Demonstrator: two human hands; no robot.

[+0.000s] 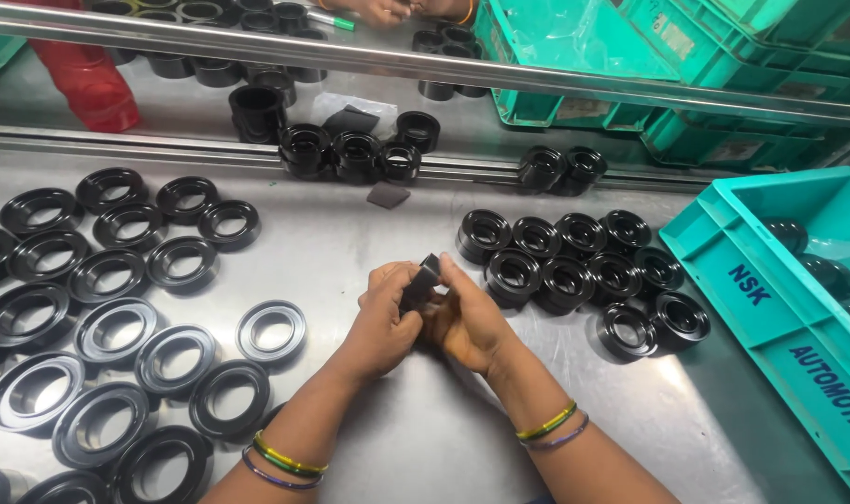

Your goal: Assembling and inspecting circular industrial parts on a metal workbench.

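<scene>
1. Head view, centre of the frame: I saw the left hand (385,313) and right hand (464,322) pressed together around one small black rubber part (419,283), fingers pinching it from both sides and tipping it up, seemingly so its edge faced the camera
2. Left of the frame: flat black rings (117,327) lay spread singly on the steel table (425,439), each one easy to pick
3. Right of centre: deeper black cups (574,266) sat bunched close, just beside a teal crate (770,308) holding similar pieces
4. Top edge: another person's hands (388,9) worked beyond the rail (350,56)
</scene>
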